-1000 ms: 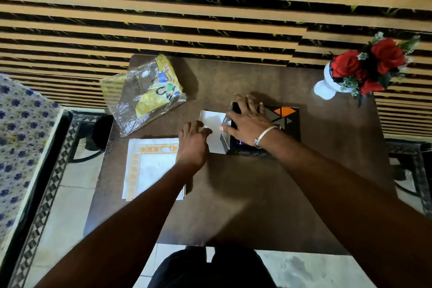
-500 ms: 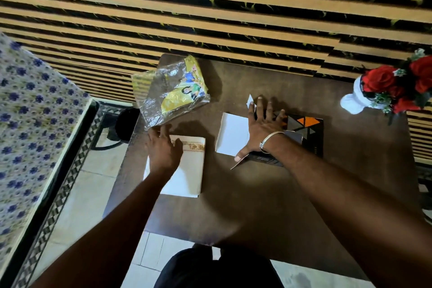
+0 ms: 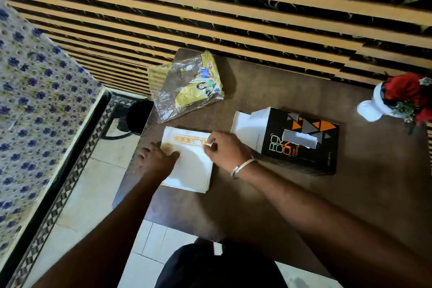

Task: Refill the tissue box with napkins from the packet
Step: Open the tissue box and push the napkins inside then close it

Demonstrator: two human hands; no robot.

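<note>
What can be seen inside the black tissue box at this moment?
Through the top slot of the black tissue box, something pale grey shows. White napkins stick out of its open left end. How full it is cannot be seen; the walls cover that.

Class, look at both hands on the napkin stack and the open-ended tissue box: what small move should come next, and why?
Probably lift the top few napkins. The right hand pinches their upper edge while the left hand presses the stack flat, and the tissue box lies beside them with its end flap open, ready to receive them.
</note>
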